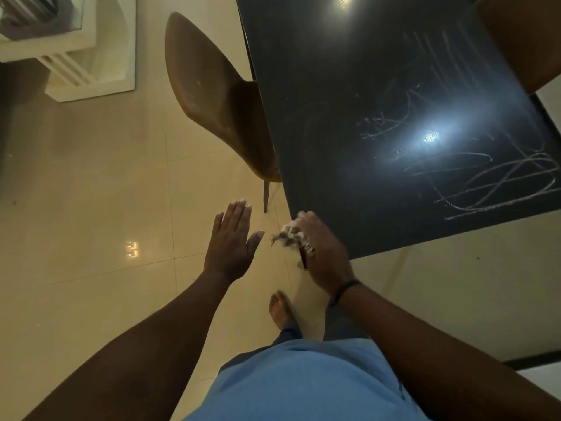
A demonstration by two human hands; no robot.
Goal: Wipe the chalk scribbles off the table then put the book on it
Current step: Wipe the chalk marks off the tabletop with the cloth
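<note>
A glossy black table [349,123] fills the upper right. White chalk scribbles [491,180] cover its right half, with fainter strokes toward the middle. My right hand [321,253] grips a crumpled, patterned cloth [290,233] at the table's near left corner. My left hand [232,238] hovers over the floor to the left of that corner, fingers straight and spread, holding nothing. No book is in view.
A brown chair [212,98] stands tucked against the table's left edge. Another brown chair [525,41] sits at the far right corner. A white shelf unit [88,56] stands at the upper left. My bare foot [280,308] is on the glossy tiled floor.
</note>
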